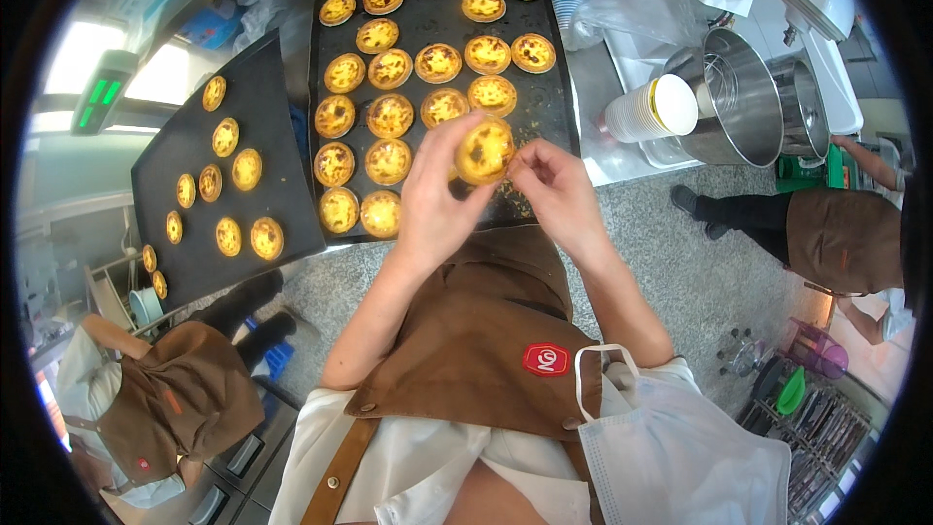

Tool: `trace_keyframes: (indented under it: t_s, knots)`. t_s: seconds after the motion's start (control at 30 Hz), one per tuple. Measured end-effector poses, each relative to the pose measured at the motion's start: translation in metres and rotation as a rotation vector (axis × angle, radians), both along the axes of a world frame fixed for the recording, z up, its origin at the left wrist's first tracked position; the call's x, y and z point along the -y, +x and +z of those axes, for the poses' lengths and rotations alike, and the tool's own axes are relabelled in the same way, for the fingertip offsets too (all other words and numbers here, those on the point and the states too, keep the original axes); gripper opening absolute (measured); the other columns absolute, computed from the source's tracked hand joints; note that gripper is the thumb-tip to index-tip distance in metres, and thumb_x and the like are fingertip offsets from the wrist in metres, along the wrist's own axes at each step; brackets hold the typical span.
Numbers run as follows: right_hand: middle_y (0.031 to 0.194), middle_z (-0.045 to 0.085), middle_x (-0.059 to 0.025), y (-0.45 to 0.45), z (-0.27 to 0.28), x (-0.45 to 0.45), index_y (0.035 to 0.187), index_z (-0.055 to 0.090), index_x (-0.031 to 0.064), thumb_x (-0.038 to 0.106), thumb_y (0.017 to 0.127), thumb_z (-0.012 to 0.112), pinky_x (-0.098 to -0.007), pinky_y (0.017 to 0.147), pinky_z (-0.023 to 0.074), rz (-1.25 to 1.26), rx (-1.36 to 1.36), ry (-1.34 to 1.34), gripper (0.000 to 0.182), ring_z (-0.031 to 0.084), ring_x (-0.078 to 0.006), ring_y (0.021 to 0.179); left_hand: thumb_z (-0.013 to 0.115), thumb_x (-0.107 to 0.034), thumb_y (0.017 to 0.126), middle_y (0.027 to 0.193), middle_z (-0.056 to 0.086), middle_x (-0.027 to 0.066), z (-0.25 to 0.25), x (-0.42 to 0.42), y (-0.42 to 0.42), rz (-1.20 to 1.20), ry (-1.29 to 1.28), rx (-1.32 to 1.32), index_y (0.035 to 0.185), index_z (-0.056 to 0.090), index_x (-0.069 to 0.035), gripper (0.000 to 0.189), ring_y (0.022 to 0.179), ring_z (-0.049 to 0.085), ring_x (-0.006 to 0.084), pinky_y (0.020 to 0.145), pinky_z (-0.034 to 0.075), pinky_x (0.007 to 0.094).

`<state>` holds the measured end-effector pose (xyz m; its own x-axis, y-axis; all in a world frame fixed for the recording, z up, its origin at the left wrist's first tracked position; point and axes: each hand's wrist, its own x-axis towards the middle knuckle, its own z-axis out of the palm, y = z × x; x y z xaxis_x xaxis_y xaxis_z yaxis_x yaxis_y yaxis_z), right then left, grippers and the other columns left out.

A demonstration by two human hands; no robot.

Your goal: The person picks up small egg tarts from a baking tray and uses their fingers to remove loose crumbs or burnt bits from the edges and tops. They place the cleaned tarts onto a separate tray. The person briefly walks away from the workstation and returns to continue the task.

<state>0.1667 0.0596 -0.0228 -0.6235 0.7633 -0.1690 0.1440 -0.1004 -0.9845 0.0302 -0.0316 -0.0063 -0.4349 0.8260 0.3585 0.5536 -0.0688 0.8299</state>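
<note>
My left hand (pixel 442 193) holds a baked egg tart (pixel 484 151) by its rim, with the browned custard facing up. At the tart's right edge, the pinched fingertips of my right hand (pixel 554 186) touch the crust. Whether a crumb or a bit of crust is between them is too small to tell. Both hands are above the near part of a black baking tray (pixel 532 106). Rows of egg tarts (pixel 389 114) stand on that tray, in a column to the left of my hands and further back. Loose crumbs (pixel 521 193) lie below my right hand.
A second dark tray (pixel 197 233) with several tarts is at the left. Stacked paper cups (pixel 649 109), a steel mixing bowl (pixel 743 102) with a whisk (pixel 720 80), and a plastic bag (pixel 641 11) are at the right. Co-workers in brown aprons stand left (pixel 186 386) and right (pixel 845 237).
</note>
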Motion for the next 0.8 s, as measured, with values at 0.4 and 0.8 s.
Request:
trace_keyframes:
  t_s: [0.4, 0.8]
  knots:
    - [0.069, 0.055, 0.0046, -0.001, -0.002, 0.001, 0.080, 0.060, 0.0003, 0.005, 0.087, 0.062, -0.0204, 0.057, 0.0393, -0.022, 0.015, -0.035, 0.009, 0.048, -0.0014, 0.064, 0.077, 0.005, 0.068, 0.123, 0.060, 0.0134, -0.002, 0.001, 0.002, 0.037, -0.008, 0.084, 0.127, 0.054, -0.006, 0.064, 0.115, 0.058, 0.0318, 0.096, 0.048, 0.0379]
    - [0.072, 0.059, 0.0044, 0.006, 0.011, 0.010, 0.082, 0.063, 0.0016, 0.006, 0.089, 0.062, -0.0191, 0.059, 0.0395, -0.031, -0.015, -0.142, 0.009, 0.049, -0.0012, 0.066, 0.080, 0.003, 0.068, 0.123, 0.056, 0.0141, -0.013, 0.000, 0.002, 0.087, 0.016, 0.194, 0.130, 0.050, -0.003, 0.069, 0.113, 0.058, 0.0281, 0.095, 0.049, 0.0362]
